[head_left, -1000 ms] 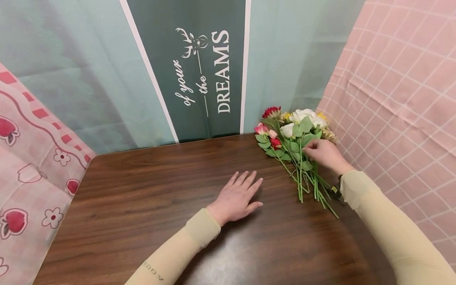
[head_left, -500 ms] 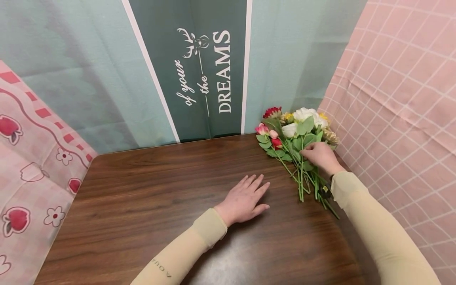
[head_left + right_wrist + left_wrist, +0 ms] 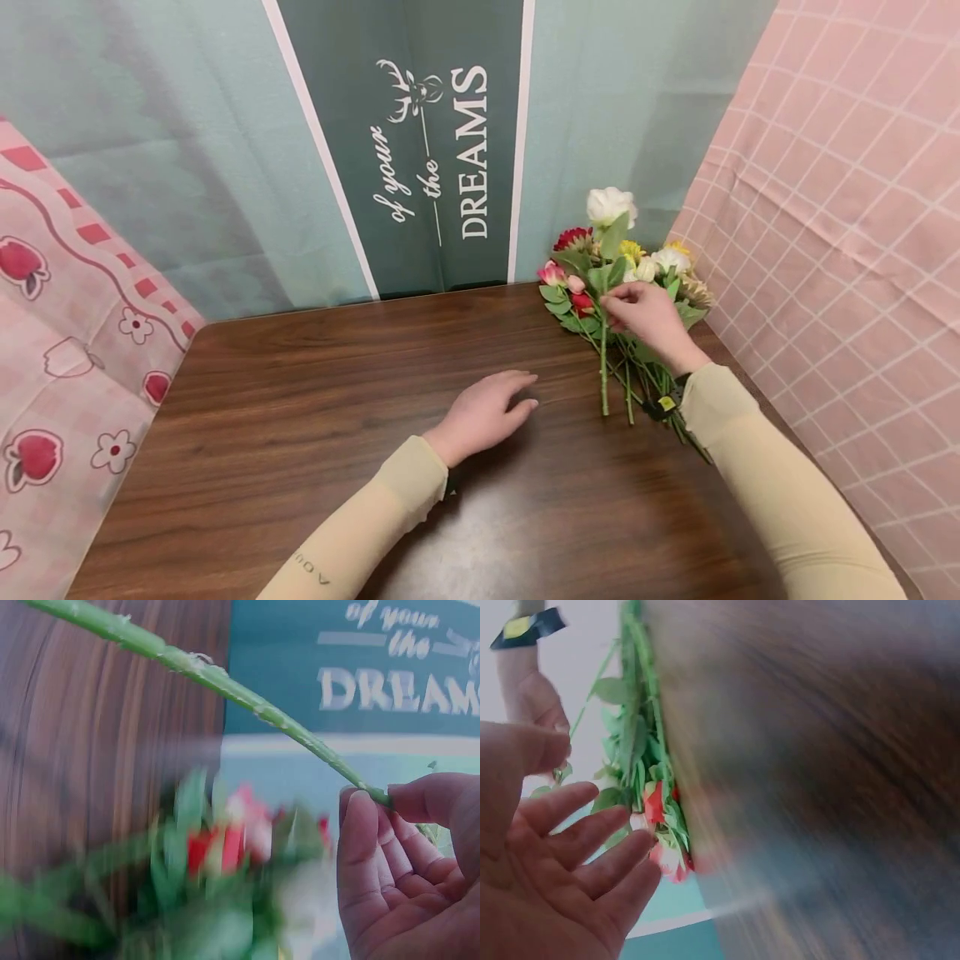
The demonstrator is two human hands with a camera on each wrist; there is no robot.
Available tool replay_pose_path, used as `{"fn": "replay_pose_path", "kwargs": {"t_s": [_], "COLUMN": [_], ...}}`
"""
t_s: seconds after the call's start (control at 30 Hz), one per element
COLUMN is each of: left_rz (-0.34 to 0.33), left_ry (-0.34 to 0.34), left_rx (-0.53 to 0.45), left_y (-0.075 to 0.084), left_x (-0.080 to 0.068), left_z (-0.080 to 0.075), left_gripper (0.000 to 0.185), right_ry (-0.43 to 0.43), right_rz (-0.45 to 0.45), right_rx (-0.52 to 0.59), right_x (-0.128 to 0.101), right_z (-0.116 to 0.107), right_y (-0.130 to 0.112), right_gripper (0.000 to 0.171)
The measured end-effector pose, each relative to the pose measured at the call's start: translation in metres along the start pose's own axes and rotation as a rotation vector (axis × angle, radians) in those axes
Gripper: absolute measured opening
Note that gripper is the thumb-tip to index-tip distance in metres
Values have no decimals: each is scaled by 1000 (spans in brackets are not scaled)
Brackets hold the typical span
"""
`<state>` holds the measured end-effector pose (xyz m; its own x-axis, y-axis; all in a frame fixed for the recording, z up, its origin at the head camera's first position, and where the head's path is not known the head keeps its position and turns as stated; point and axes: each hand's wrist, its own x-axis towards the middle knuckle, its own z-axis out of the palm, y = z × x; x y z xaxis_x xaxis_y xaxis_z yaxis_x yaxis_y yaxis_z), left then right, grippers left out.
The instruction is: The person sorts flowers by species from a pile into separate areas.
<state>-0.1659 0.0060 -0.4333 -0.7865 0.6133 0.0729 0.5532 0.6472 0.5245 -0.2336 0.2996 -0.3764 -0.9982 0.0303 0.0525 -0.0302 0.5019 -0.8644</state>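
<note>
Between thumb and fingertips, my right hand [image 3: 651, 321] pinches the green stem [image 3: 262, 709] of a white rose [image 3: 611, 207]. The rose stands upright, its bloom above the rest of the flowers. Below and behind it lies a pile of flowers with leafy stems, among them a red flower [image 3: 573, 239], a pink one [image 3: 552, 273], a yellow one [image 3: 632, 250] and another white bloom [image 3: 670, 259]. My left hand [image 3: 482, 414] hovers over the table, left of the flowers, fingers relaxed and holding nothing; the left wrist view shows its palm [image 3: 562, 885].
The dark wooden table [image 3: 300, 417] fills the lower view. A green curtain [image 3: 390, 150] with white lettering hangs along its back edge. Pink checked cloth [image 3: 840, 208] walls the right side, close to the flowers, and apple-patterned cloth [image 3: 60, 350] the left.
My right hand has drawn the white rose up out of the pile and leftward. My left hand has lifted from the table, turned onto its side and shifted slightly left.
</note>
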Motion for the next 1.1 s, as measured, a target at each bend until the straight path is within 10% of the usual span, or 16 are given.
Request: {"fn": "replay_pose_path", "kwargs": {"t_s": [0.23,0.4,1.1], "left_rz": [-199,-269,-364], "left_ry": [37,72,321], "left_rx": [-615,-862,-873], "left_y": [-15,-29,-53], "left_x": [-11,-19,-30], "left_z": [-9,-7,-18], "left_gripper": [42,37,25], "right_ry": [-81,-119,-203], "right_rz": [-27,-37,-64], "right_rx": [236,343,316], "right_x": [-1,-2,3], "right_z": [75,118,181], "right_y": [-24,-38,-63], "right_gripper": [30,23,16]}}
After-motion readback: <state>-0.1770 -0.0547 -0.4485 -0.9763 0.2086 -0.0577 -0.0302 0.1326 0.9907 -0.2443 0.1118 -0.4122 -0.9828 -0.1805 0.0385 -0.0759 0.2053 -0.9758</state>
